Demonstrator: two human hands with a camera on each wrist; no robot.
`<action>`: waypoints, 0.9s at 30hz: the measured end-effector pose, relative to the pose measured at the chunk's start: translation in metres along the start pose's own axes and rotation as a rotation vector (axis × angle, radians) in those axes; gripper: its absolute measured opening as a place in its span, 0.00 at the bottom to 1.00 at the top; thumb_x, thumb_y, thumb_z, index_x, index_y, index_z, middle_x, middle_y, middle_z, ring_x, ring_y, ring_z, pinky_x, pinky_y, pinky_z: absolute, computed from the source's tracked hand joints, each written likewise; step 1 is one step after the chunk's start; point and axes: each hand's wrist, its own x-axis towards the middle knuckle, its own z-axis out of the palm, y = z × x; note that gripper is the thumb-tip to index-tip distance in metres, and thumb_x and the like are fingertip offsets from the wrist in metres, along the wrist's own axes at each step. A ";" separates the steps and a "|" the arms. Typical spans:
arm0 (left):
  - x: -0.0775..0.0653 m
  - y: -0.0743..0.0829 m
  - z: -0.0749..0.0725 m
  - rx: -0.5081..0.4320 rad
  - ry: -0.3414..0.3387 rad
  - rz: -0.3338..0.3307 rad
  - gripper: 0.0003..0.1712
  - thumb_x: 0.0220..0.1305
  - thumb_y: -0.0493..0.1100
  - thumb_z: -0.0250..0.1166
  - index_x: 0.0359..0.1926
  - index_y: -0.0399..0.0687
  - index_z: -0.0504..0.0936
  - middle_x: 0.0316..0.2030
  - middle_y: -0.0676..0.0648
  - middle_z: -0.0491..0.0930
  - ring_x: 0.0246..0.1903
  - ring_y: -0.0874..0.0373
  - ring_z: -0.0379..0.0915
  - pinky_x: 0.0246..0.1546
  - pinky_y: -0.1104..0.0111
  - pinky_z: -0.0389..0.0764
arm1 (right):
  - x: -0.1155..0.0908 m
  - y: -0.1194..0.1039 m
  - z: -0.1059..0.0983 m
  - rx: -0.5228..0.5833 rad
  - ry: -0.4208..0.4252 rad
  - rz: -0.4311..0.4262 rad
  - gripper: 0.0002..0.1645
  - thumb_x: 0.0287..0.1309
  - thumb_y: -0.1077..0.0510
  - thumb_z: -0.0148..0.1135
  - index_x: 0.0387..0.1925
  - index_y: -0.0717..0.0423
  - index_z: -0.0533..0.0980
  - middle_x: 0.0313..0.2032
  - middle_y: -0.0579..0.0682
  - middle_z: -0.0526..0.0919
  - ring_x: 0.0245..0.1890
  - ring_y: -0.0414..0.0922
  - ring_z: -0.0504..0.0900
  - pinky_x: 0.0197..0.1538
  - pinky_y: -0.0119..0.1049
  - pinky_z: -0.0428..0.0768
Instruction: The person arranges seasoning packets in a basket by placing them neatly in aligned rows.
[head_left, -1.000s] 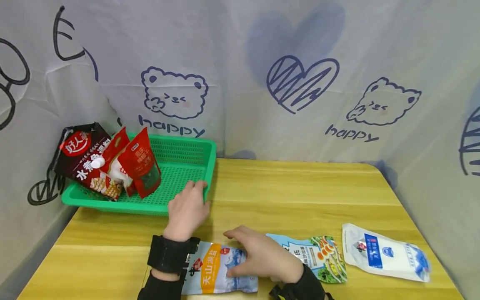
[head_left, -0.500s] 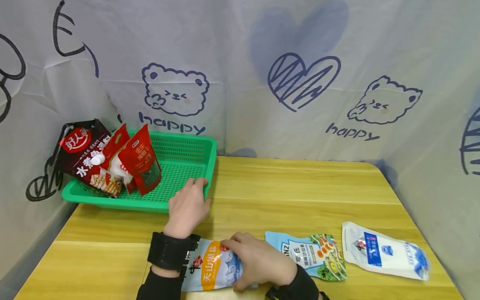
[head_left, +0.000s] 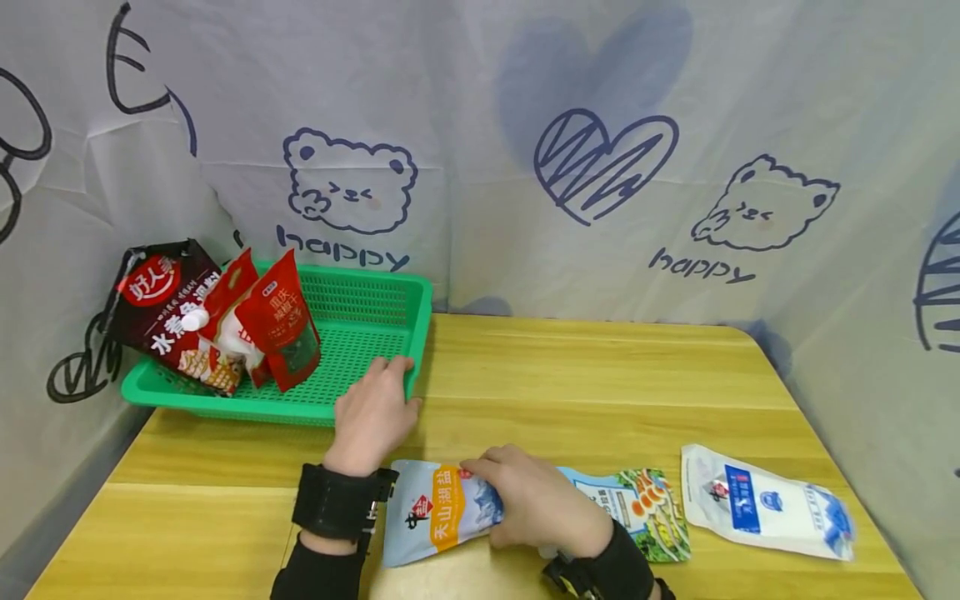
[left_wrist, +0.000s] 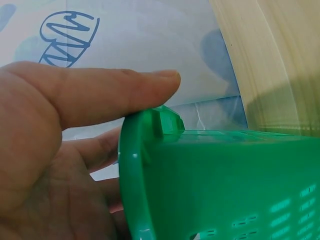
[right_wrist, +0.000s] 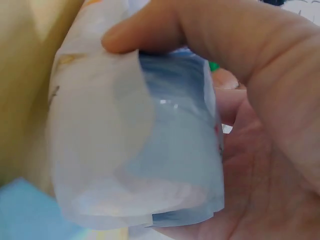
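My left hand grips the near right corner of a green plastic basket; in the left wrist view the thumb lies on the rim with the other fingers beneath. My right hand holds a salt bag with an orange stripe by its right end. In the right wrist view the bag's folded end sits between thumb and fingers. Behind the right hand lies a light blue salad dressing pouch, partly covered by it.
A white and blue salt bag lies at the right of the wooden table. The basket's left part holds a dark seasoning packet, a red and white pouch and a red packet. A drawn-on white cloth hangs behind.
My right hand has closed on the orange-striped salt bag and moved it slightly right; the bag's left end has swung, tilting it. The left hand stays on the basket.
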 end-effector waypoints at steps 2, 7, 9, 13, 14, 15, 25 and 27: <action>0.000 0.001 0.000 -0.005 -0.007 -0.003 0.31 0.63 0.38 0.74 0.66 0.40 0.78 0.52 0.37 0.80 0.29 0.47 0.76 0.23 0.56 0.75 | -0.002 0.005 -0.005 0.008 0.010 0.015 0.49 0.40 0.57 0.83 0.69 0.49 0.76 0.58 0.49 0.81 0.56 0.47 0.79 0.54 0.43 0.82; 0.000 0.001 0.000 -0.014 -0.020 -0.010 0.31 0.64 0.39 0.72 0.67 0.41 0.78 0.54 0.37 0.79 0.31 0.46 0.76 0.24 0.55 0.76 | -0.008 0.015 -0.017 0.030 0.064 0.051 0.49 0.38 0.61 0.80 0.69 0.53 0.76 0.57 0.51 0.81 0.54 0.50 0.80 0.52 0.48 0.81; -0.001 0.001 0.000 -0.015 -0.021 -0.012 0.31 0.64 0.39 0.72 0.67 0.41 0.78 0.54 0.37 0.79 0.31 0.46 0.76 0.24 0.56 0.76 | -0.011 0.019 -0.022 0.051 0.099 0.065 0.51 0.37 0.63 0.79 0.69 0.55 0.75 0.57 0.53 0.81 0.54 0.52 0.80 0.52 0.51 0.81; -0.001 0.002 0.001 -0.012 -0.016 -0.013 0.31 0.64 0.39 0.73 0.67 0.41 0.78 0.54 0.37 0.79 0.30 0.47 0.76 0.24 0.56 0.75 | -0.017 0.026 -0.030 0.094 0.176 0.119 0.54 0.34 0.66 0.79 0.71 0.57 0.73 0.58 0.56 0.81 0.53 0.52 0.80 0.52 0.52 0.81; -0.001 0.002 0.001 -0.011 -0.014 -0.013 0.31 0.63 0.39 0.73 0.67 0.41 0.78 0.53 0.37 0.79 0.30 0.47 0.75 0.24 0.57 0.75 | -0.019 0.028 -0.032 0.104 0.194 0.133 0.55 0.34 0.67 0.79 0.72 0.57 0.72 0.59 0.56 0.81 0.54 0.52 0.80 0.53 0.51 0.81; -0.001 0.002 0.001 -0.011 -0.011 -0.012 0.31 0.63 0.39 0.73 0.67 0.40 0.78 0.53 0.37 0.79 0.30 0.47 0.75 0.24 0.57 0.74 | -0.020 0.030 -0.034 0.111 0.212 0.150 0.55 0.35 0.67 0.79 0.72 0.57 0.72 0.59 0.55 0.81 0.54 0.51 0.80 0.53 0.50 0.82; 0.000 0.002 0.001 -0.004 -0.007 -0.013 0.31 0.64 0.39 0.73 0.67 0.40 0.78 0.53 0.37 0.79 0.31 0.47 0.76 0.24 0.57 0.74 | -0.027 0.043 -0.047 0.136 0.443 0.160 0.56 0.38 0.68 0.80 0.74 0.54 0.71 0.65 0.54 0.78 0.61 0.52 0.76 0.59 0.51 0.81; 0.000 0.003 0.000 -0.006 -0.007 -0.012 0.31 0.64 0.39 0.73 0.67 0.40 0.78 0.53 0.37 0.79 0.30 0.47 0.76 0.23 0.57 0.74 | -0.028 0.043 -0.048 0.136 0.490 0.132 0.55 0.38 0.68 0.81 0.73 0.54 0.71 0.65 0.55 0.77 0.60 0.52 0.76 0.58 0.51 0.82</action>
